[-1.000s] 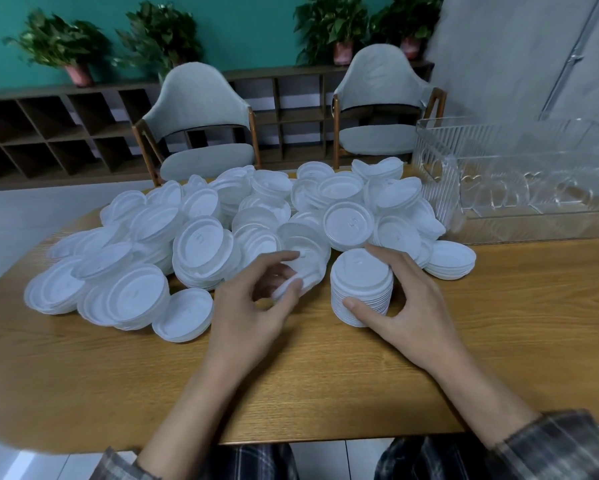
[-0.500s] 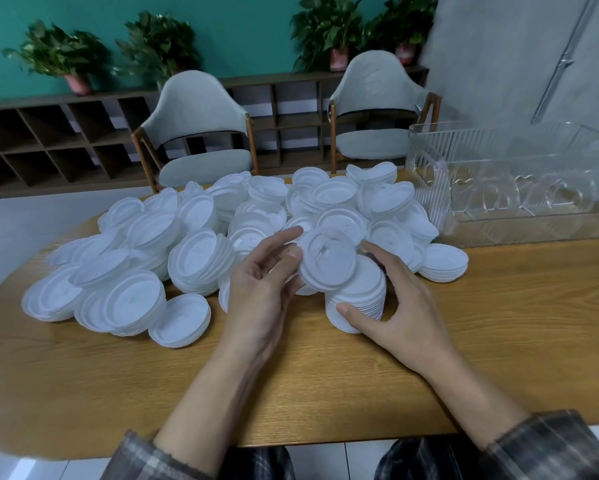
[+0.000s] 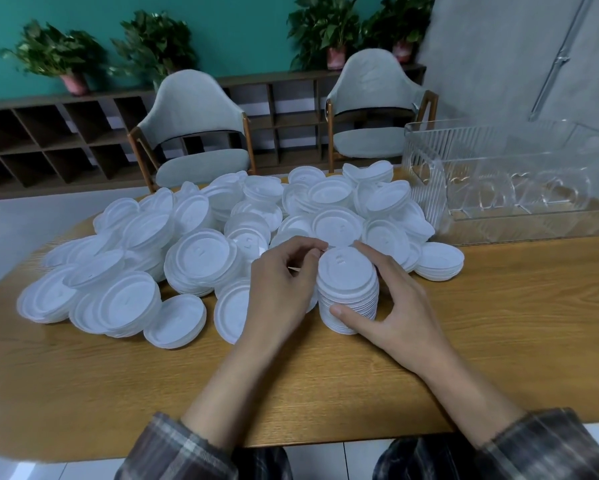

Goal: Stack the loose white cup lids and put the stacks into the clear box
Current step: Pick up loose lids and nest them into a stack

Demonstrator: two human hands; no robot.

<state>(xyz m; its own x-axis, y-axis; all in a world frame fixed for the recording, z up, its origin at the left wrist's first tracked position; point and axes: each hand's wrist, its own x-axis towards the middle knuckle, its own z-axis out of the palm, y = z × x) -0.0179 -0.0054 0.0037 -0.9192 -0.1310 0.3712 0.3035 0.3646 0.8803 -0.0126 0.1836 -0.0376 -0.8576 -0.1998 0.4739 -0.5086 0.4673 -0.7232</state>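
Head view. Wood-grain counter [image 3: 498,323], rounded edge; teal wall, dark cubby shelf [image 3: 48,133] with potted plants [image 3: 53,57], two grey chairs [image 3: 197,133] behind.

Clear box [image 3: 519,181] at far right on the counter — ribbed walls; contents hard to make out through the reflections.

Loose white cup lids [image 3: 201,258] heaped across the counter's far half. One stack [image 3: 347,289] stands at the near edge of the heap: right hand [image 3: 391,306] cups it, thumb against its lower side, fingers spread behind. Left hand [image 3: 284,285] touches the stack's left rim, fingers curled — whether they pinch a lid, cannot tell.
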